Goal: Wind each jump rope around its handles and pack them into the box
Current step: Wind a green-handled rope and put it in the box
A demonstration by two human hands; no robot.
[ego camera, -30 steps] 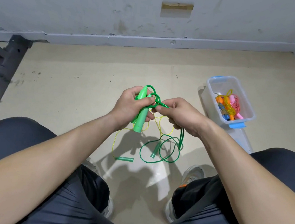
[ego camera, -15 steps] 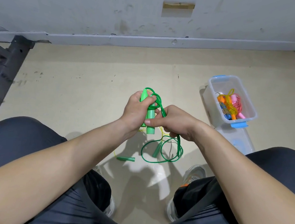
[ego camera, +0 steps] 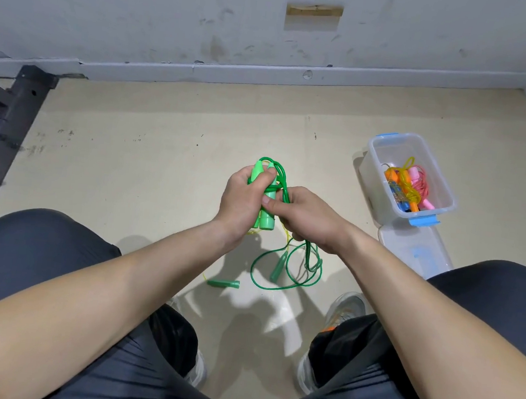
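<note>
Your beige floor has the clear box off to your right, its lid flat right beside it, two dark green rope handles near your shoes, and a black frame at left.

One clear box is counted, with one lid lying just beside it on the near side; several wound ropes in orange, pink, yellow and blue are seen inside the box, their number not to be told; left of the box two hands are counted, the left hand and the right hand; two light green handles and one green rope are held there; two darker green handles and one thin yellow cord are found on the floor, also left of the box.
</note>
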